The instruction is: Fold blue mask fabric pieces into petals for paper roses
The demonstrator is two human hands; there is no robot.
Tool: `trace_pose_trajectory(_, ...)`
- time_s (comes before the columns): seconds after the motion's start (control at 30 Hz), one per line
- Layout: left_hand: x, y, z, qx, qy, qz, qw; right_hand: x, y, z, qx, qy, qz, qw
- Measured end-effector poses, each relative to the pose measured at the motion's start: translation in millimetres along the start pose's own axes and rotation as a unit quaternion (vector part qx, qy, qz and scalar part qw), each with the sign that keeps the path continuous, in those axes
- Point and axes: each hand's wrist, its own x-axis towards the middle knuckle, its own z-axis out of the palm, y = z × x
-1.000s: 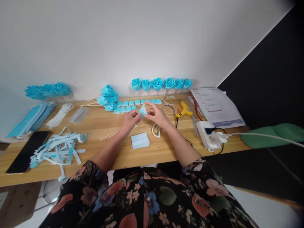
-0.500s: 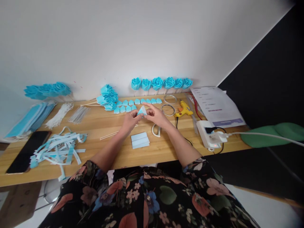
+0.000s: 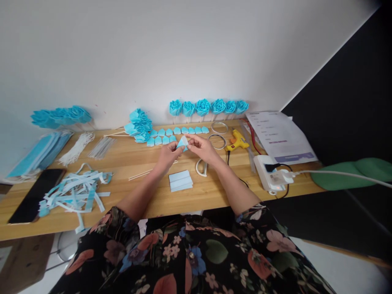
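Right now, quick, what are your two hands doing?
Left hand: closed, pinching the folded blue piece.
Right hand: closed, pinching the same piece's other side.

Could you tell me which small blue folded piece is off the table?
The folded piece pinched between left hand and right hand; the other pieces lie in rows behind.

Both bare forearms stretched forward and converged; the left hand (image 3: 168, 154) and right hand (image 3: 202, 148) met at the fingertips; thumbs and forefingers were pinched closed; the remaining fingers curled loosely.
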Motion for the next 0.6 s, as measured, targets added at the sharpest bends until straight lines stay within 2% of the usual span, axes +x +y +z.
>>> trace_pose_trajectory(0.27, 0.7, -0.9, -0.7, -0.001, -0.005, -0.003, 1.000, 0.1, 4.0, -1.3, 0.001, -0.004, 0.008, 1.000)
trace_pose_trajectory(0.47, -0.8, 0.5, 0.4, 0.022, -0.062, -0.009, 0.998, -1.4, 0.8, -1.2, -0.019, -0.013, 0.020, 1.000)
trace_pose_trajectory(0.6, -1.5, 1.9, -0.4, 0.029, -0.082, 0.004, 0.996, -1.9, -3.9, 0.6, -0.034, 0.006, 0.018, 0.999)
